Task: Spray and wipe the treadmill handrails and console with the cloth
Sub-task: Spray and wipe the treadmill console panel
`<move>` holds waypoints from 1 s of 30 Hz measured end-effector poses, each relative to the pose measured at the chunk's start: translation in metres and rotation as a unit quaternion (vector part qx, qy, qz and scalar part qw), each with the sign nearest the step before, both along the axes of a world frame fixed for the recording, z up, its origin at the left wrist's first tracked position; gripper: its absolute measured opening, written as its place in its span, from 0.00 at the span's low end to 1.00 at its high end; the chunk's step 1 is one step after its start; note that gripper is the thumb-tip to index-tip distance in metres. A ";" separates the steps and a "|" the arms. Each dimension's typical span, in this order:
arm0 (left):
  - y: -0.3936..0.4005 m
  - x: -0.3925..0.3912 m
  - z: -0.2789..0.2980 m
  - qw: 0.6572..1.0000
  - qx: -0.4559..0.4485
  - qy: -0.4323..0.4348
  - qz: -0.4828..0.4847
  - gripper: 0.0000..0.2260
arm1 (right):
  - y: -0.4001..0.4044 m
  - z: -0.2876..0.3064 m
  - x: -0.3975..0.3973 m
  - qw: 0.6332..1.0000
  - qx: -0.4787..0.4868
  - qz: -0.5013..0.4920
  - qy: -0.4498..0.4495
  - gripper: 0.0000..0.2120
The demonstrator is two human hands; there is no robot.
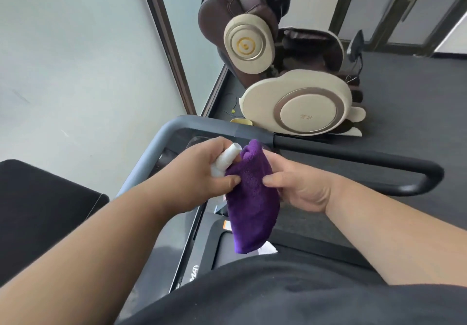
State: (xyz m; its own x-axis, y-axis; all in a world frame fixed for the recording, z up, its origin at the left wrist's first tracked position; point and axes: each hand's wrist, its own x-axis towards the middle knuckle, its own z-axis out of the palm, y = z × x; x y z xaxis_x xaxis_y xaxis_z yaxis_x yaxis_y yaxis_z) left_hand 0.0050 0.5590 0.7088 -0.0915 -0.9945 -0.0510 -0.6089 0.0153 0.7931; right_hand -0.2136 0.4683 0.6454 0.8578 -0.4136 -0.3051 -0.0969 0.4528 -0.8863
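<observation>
Writing on massage chair (298, 107) disc and treadmill deck (192, 269) too blurred to read. Left hand (202, 170) curls round white spray bottle (223, 159), thumb on purple cloth (252, 205). Right hand (298, 185) pinches cloth, hanging above deck, near black handrail (379, 157).

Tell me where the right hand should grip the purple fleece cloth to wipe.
Probably its upper bunched end, from the right: the purple fleece cloth hangs folded below the right hand, whose thumb already rests there; the left hand holds the white spray bottle.
</observation>
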 end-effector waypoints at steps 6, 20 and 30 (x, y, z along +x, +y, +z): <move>-0.011 -0.033 0.002 0.999 -0.018 -0.031 -0.003 0.12 | 0.010 0.003 -0.056 0.994 -0.028 -0.107 -0.001 0.17; -0.077 -0.248 -0.022 0.975 0.087 0.178 -0.101 0.26 | 0.019 0.012 -0.267 0.936 -0.011 -0.348 -0.058 0.14; -0.123 -0.461 -0.058 0.920 0.150 0.350 -0.091 0.23 | -0.025 0.014 -0.472 0.900 0.019 -0.425 -0.095 0.14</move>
